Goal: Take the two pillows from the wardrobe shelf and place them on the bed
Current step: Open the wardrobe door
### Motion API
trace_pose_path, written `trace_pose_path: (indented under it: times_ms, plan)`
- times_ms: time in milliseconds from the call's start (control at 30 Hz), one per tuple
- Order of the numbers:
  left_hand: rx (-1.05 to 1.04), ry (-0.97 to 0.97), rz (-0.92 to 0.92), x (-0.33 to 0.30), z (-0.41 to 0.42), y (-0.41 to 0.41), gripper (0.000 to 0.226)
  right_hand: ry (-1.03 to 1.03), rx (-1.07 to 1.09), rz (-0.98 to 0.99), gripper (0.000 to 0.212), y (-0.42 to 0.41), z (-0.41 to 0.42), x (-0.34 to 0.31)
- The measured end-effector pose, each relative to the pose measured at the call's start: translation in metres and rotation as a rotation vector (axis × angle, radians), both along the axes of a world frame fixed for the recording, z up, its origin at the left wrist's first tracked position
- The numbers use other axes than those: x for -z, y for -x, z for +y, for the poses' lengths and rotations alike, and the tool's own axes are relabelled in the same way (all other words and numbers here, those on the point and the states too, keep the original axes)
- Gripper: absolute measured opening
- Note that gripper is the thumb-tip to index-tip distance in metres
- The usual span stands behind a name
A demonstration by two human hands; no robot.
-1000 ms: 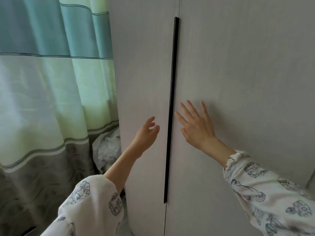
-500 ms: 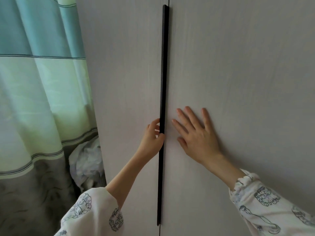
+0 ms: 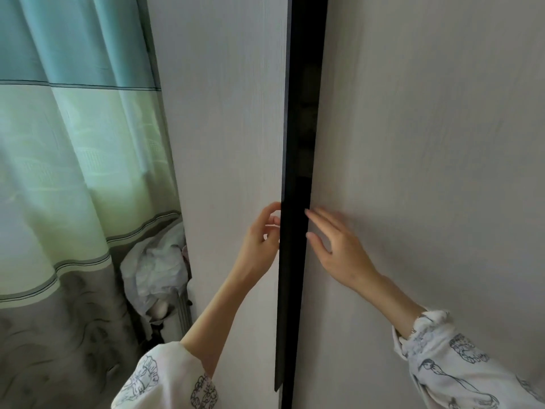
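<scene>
A pale grey wardrobe fills the view, with a left door [image 3: 230, 128] and a right door [image 3: 427, 143]. A long black handle strip [image 3: 290, 276] runs down the left door's edge. My left hand [image 3: 259, 240] grips that strip with fingers curled around it. The left door stands slightly ajar, leaving a dark gap [image 3: 308, 98] between the doors. My right hand [image 3: 333, 246] lies flat with fingers spread on the right door beside the gap. No pillows or shelf show; the inside is dark.
A green, teal and grey striped curtain [image 3: 73, 157] hangs at the left. Behind its edge, next to the wardrobe's side, sits a crumpled white plastic bag [image 3: 156, 270] on something low.
My left hand reached the black handle strip and closed on it, and the left door has swung a little outward, opening a dark gap. My right hand slid toward the door's edge.
</scene>
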State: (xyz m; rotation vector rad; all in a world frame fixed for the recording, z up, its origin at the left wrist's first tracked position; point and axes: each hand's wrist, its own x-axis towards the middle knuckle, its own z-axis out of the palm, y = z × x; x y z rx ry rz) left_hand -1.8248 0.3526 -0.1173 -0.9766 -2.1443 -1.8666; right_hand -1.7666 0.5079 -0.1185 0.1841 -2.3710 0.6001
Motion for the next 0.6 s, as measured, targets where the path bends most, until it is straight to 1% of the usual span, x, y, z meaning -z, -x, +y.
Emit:
trace_pose_path:
  times_ms: [33,67,133,233,267,433,533,600]
  plan:
    - [0.016,-0.004,0.008,0.001,-0.008,-0.002,0.046,0.206,-0.096,-0.097,0.045,-0.002,-0.015,0.003]
    - [0.039,-0.011,0.012,0.001,-0.017,-0.005,0.049,0.362,-0.165,-0.169,0.047,-0.004,-0.029,0.004]
    - [0.093,-0.031,0.001,0.001,-0.033,-0.01,0.051,0.511,-0.213,-0.227,0.048,-0.006,-0.054,0.004]
    - [0.136,-0.058,-0.003,0.003,-0.062,-0.014,0.049,0.714,-0.231,-0.21,0.046,-0.013,-0.086,-0.004]
    - [0.141,-0.068,-0.005,0.004,-0.066,-0.016,0.049,0.756,-0.234,-0.196,0.045,-0.017,-0.089,-0.006]
    - [0.173,-0.117,0.019,0.009,-0.118,-0.021,0.05,0.76,-0.231,-0.219,0.038,-0.032,-0.143,-0.003]
    - [0.172,-0.144,0.032,0.01,-0.145,-0.022,0.049,0.819,-0.257,-0.209,0.033,-0.039,-0.172,-0.001]
    - [0.17,-0.145,0.03,0.011,-0.163,-0.022,0.05,0.842,-0.272,-0.216,0.034,-0.042,-0.19,-0.001]
